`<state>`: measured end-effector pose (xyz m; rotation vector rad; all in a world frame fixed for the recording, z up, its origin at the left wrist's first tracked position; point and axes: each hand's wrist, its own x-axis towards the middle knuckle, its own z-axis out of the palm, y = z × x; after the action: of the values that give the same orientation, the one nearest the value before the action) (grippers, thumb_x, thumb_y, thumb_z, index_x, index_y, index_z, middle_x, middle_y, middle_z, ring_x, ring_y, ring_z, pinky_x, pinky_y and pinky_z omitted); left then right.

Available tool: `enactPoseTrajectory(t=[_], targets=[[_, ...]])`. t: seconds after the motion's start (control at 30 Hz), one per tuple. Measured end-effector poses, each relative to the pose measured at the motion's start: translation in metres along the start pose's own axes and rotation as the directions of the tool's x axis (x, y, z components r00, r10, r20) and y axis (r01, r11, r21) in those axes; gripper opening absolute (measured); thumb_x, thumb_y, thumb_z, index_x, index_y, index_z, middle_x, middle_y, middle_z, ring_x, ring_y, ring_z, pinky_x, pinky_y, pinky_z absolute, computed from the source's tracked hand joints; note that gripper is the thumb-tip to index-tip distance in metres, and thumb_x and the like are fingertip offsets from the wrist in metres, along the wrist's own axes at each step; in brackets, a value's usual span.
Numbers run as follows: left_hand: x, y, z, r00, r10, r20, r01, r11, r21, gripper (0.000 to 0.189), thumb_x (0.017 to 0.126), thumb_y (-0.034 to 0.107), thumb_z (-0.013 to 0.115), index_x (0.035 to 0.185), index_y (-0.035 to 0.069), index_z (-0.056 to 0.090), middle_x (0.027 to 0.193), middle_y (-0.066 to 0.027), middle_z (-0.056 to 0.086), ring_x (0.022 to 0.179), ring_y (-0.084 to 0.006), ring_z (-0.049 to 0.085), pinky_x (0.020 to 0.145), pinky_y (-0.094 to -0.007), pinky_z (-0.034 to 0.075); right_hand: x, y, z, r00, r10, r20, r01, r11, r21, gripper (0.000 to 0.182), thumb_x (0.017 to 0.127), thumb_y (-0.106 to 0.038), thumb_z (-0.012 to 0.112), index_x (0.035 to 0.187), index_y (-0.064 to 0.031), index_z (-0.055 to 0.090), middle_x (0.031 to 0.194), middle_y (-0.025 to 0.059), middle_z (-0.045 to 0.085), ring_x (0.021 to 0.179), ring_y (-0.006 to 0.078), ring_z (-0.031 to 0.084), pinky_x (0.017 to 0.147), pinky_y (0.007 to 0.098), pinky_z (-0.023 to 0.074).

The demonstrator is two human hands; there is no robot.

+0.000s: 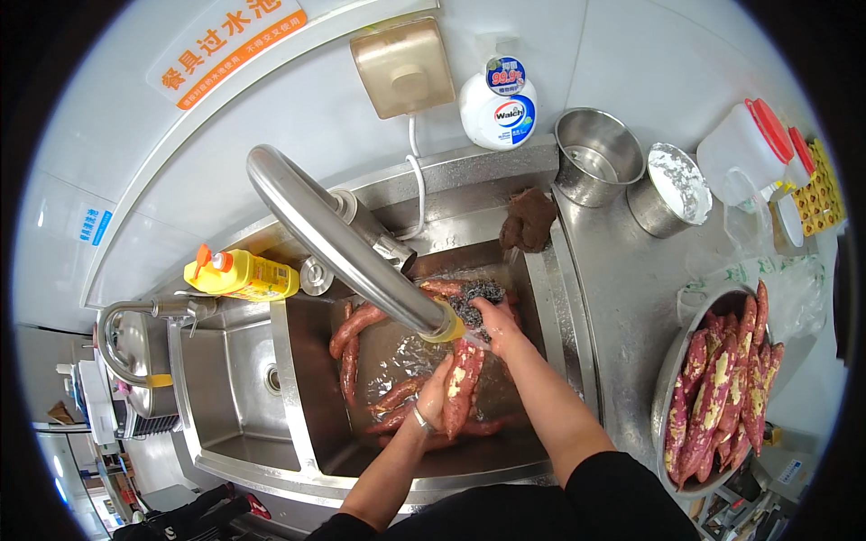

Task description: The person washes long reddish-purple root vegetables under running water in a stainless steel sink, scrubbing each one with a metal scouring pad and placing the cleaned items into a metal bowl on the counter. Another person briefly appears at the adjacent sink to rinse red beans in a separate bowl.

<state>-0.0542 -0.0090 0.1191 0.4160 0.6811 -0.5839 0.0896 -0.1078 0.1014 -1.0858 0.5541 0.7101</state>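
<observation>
My left hand (pixel 434 395) grips a large red-skinned sweet potato (pixel 462 385) with pale scraped patches, above the water in the right-hand sink basin (pixel 314 399). Up against the upper end of that sweet potato, my right hand (pixel 497 324) holds a grey metal scouring pad (pixel 482 297). The curved steel faucet (pixel 352 250) ends in a yellow tip just over the hands, and water runs from it. Several more sweet potatoes (pixel 358 324) lie in the murky water around them, partly hidden by my hands and the faucet.
A steel bowl (pixel 659 406) heaped with sweet potatoes stands on the right counter, below two steel pots (pixel 599 155). A brown cloth (pixel 529 220) lies at the basin's back right corner. A yellow detergent bottle (pixel 243 274) stands behind the left basin (pixel 233 399).
</observation>
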Motion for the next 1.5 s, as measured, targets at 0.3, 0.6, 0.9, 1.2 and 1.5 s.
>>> enactPoseTrajectory(t=[0.3, 0.6, 0.9, 1.2, 1.5], targets=[[0.017, -0.005, 0.006, 0.655, 0.729, -0.197, -0.267, 0.468, 0.843, 0.050, 0.095, 0.038, 0.032, 0.108, -0.006, 0.052, 0.103, -0.0187, 0.058, 0.094, -0.0239, 0.053, 0.086, -0.0311, 0.039, 0.013, 0.013, 0.011, 0.857, -0.510, -0.077, 0.433, 0.793, -0.429, 0.061, 0.067, -0.013, 0.063, 0.119, 0.0036, 0.037, 0.108, 0.0194, 0.051, 0.098, 0.0306, 0.051, 0.087, 0.0368, 0.0408], [0.021, 0.013, -0.020, 0.885, 0.433, -0.169, -0.449, 0.891, -0.072, 0.045, 0.095, 0.040, 0.026, 0.112, 0.006, 0.050, 0.104, -0.0098, 0.058, 0.091, -0.0244, 0.058, 0.085, -0.0370, 0.046, -0.089, 0.099, 0.016, 0.706, -0.646, 0.289, 0.636, 0.400, -0.660, 0.060, 0.064, -0.015, 0.064, 0.118, -0.0014, 0.041, 0.127, 0.0297, 0.032, 0.118, 0.0456, 0.031, 0.100, 0.0516, 0.0247], [0.020, 0.013, -0.003, 0.894, 0.375, -0.247, -0.377, 0.925, 0.038, 0.043, 0.093, 0.043, 0.029, 0.099, 0.008, 0.054, 0.075, -0.0077, 0.059, 0.058, -0.0230, 0.056, 0.049, -0.0331, 0.048, -0.013, 0.046, 0.017, 0.810, -0.586, -0.003, 0.435, 0.605, -0.667, 0.063, 0.070, -0.021, 0.057, 0.122, 0.0085, 0.036, 0.116, 0.0299, 0.044, 0.111, 0.0412, 0.043, 0.098, 0.0431, 0.0313], [0.015, -0.008, 0.007, 0.953, 0.240, -0.183, -0.229, 0.970, 0.078, 0.042, 0.093, 0.045, 0.030, 0.099, 0.011, 0.054, 0.078, -0.0043, 0.059, 0.059, -0.0197, 0.055, 0.049, -0.0335, 0.047, -0.010, 0.015, 0.006, 0.914, -0.378, -0.151, 0.249, 0.813, -0.526, 0.063, 0.071, -0.025, 0.060, 0.124, -0.0012, 0.037, 0.112, 0.0227, 0.053, 0.103, 0.0334, 0.053, 0.087, 0.0384, 0.0410], [0.041, -0.009, -0.025, 0.610, 0.747, -0.265, -0.456, 0.605, 0.653, 0.043, 0.094, 0.042, 0.034, 0.110, 0.006, 0.052, 0.101, -0.0095, 0.058, 0.090, -0.0252, 0.055, 0.081, -0.0372, 0.044, 0.007, 0.039, 0.009, 0.834, -0.550, 0.046, 0.490, 0.698, -0.522, 0.060, 0.071, -0.019, 0.059, 0.122, 0.0034, 0.037, 0.113, 0.0235, 0.052, 0.105, 0.0350, 0.051, 0.089, 0.0377, 0.0402]])
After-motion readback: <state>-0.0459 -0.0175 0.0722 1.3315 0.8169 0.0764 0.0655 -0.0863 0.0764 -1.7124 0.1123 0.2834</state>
